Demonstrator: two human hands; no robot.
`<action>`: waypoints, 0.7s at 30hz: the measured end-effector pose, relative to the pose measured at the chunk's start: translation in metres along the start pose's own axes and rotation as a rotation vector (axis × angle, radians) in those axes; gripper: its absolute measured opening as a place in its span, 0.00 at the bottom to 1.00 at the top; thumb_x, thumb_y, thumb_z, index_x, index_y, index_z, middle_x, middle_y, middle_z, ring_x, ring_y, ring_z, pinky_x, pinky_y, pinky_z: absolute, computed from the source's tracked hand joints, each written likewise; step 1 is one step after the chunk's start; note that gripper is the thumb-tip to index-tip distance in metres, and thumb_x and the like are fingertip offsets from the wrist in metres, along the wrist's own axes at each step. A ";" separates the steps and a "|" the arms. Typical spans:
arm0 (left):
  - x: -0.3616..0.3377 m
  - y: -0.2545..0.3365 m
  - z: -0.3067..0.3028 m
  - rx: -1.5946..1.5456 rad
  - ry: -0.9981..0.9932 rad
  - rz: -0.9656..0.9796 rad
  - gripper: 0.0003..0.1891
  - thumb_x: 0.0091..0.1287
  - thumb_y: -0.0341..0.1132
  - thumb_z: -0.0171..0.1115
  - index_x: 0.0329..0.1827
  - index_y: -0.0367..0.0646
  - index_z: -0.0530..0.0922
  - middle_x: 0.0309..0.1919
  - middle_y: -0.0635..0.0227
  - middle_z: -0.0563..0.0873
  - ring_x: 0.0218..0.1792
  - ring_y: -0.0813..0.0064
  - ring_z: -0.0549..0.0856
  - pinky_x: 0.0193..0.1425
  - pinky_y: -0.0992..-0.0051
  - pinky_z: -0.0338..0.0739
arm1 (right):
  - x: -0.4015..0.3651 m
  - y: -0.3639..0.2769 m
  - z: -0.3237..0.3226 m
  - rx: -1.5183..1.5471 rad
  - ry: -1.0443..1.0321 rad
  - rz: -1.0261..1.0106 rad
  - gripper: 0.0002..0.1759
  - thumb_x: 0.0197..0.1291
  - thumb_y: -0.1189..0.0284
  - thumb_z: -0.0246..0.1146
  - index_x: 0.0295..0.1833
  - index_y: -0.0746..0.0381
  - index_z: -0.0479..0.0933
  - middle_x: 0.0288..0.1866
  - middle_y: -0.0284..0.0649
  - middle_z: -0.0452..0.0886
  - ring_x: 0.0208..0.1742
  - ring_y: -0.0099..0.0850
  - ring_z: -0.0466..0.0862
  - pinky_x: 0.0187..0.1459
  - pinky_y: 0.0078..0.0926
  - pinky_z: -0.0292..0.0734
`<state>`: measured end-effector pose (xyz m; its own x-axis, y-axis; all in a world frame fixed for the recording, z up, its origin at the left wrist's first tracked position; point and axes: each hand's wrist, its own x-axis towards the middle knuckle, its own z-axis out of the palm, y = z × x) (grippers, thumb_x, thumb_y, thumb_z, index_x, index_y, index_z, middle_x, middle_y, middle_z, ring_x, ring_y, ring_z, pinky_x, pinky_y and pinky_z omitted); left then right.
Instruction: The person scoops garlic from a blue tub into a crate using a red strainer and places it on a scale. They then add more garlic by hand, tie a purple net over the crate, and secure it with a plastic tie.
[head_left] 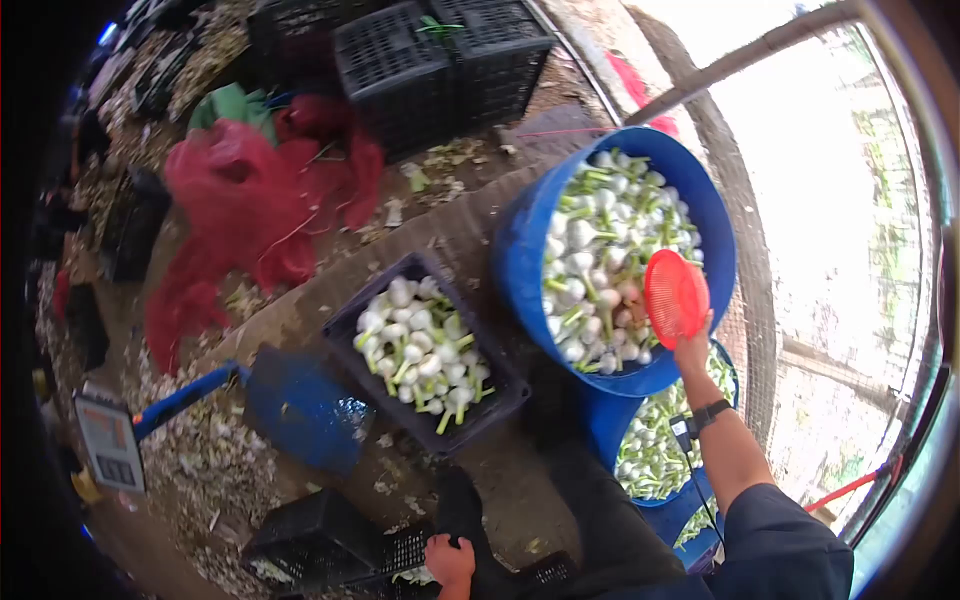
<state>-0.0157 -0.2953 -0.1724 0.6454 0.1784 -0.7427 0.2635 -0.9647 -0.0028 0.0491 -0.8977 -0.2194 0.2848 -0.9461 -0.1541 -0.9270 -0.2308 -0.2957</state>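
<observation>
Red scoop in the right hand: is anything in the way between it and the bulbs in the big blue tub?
Nothing visible. The right hand holds the red scoop at the rim of the blue tub, over the heaped bulbs, with no lid or net between them.

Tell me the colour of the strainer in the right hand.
The strainer is red with a fine mesh; the head view shows it best.

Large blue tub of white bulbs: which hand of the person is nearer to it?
Right. The right hand holds a red sieve at the rim of the large blue tub. The left hand is far from it, low in the view, beside a black crate.
</observation>
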 end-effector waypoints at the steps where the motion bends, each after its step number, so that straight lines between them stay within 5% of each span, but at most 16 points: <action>1: 0.000 0.002 0.001 0.009 -0.014 0.024 0.17 0.51 0.41 0.67 0.40 0.39 0.82 0.44 0.56 0.82 0.48 0.52 0.80 0.52 0.55 0.76 | 0.004 0.010 0.002 -0.055 -0.019 0.052 0.47 0.57 0.73 0.57 0.80 0.60 0.41 0.62 0.63 0.75 0.60 0.58 0.78 0.61 0.46 0.72; 3: 0.002 0.004 0.001 0.011 0.017 0.055 0.18 0.52 0.41 0.67 0.41 0.39 0.82 0.43 0.56 0.81 0.48 0.52 0.80 0.52 0.55 0.76 | 0.014 0.008 0.013 -0.052 -0.090 0.163 0.47 0.57 0.71 0.57 0.80 0.58 0.42 0.59 0.63 0.77 0.59 0.58 0.79 0.60 0.47 0.73; 4: 0.003 0.010 -0.011 0.063 -0.197 0.035 0.24 0.70 0.48 0.54 0.57 0.36 0.80 0.57 0.48 0.81 0.60 0.52 0.78 0.66 0.57 0.72 | 0.016 0.000 0.023 -0.039 -0.178 0.257 0.46 0.57 0.70 0.57 0.80 0.56 0.43 0.56 0.62 0.79 0.57 0.58 0.80 0.59 0.48 0.74; 9: 0.010 0.015 -0.005 0.129 -0.193 0.049 0.25 0.70 0.48 0.55 0.57 0.34 0.80 0.57 0.48 0.81 0.59 0.51 0.79 0.66 0.56 0.72 | 0.032 0.012 0.104 -0.008 -0.210 0.029 0.41 0.59 0.66 0.58 0.77 0.55 0.50 0.50 0.58 0.82 0.50 0.56 0.83 0.49 0.52 0.78; 11: 0.010 0.022 -0.005 0.166 -0.179 0.058 0.25 0.70 0.48 0.54 0.56 0.34 0.80 0.57 0.48 0.81 0.58 0.51 0.79 0.65 0.56 0.73 | 0.036 -0.015 0.117 0.321 -0.541 0.313 0.36 0.60 0.66 0.61 0.74 0.56 0.57 0.45 0.50 0.84 0.42 0.45 0.86 0.34 0.45 0.82; 12: 0.009 0.031 -0.011 0.144 -0.193 0.021 0.24 0.71 0.48 0.54 0.56 0.35 0.80 0.57 0.48 0.82 0.58 0.51 0.79 0.65 0.56 0.73 | 0.039 -0.017 0.124 0.493 -0.692 0.431 0.26 0.61 0.67 0.62 0.65 0.57 0.68 0.41 0.42 0.84 0.35 0.32 0.84 0.23 0.30 0.77; 16: 0.010 0.033 -0.007 0.153 -0.208 -0.004 0.23 0.72 0.48 0.53 0.56 0.37 0.81 0.57 0.50 0.82 0.59 0.52 0.79 0.64 0.56 0.73 | 0.046 0.002 0.123 0.687 -0.907 0.486 0.13 0.61 0.69 0.62 0.52 0.58 0.77 0.38 0.37 0.83 0.31 0.28 0.83 0.22 0.27 0.74; 21: 0.006 0.051 -0.007 0.189 -0.257 -0.022 0.23 0.72 0.48 0.53 0.57 0.38 0.80 0.58 0.50 0.81 0.58 0.52 0.79 0.64 0.54 0.73 | 0.049 -0.013 0.138 0.665 -0.846 0.509 0.11 0.60 0.70 0.61 0.49 0.59 0.76 0.33 0.36 0.83 0.27 0.27 0.81 0.21 0.24 0.71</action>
<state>0.0068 -0.3415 -0.1727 0.4325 0.1679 -0.8859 0.1221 -0.9844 -0.1270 0.1088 -0.9103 -0.3530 0.2225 -0.3871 -0.8948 -0.7429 0.5271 -0.4127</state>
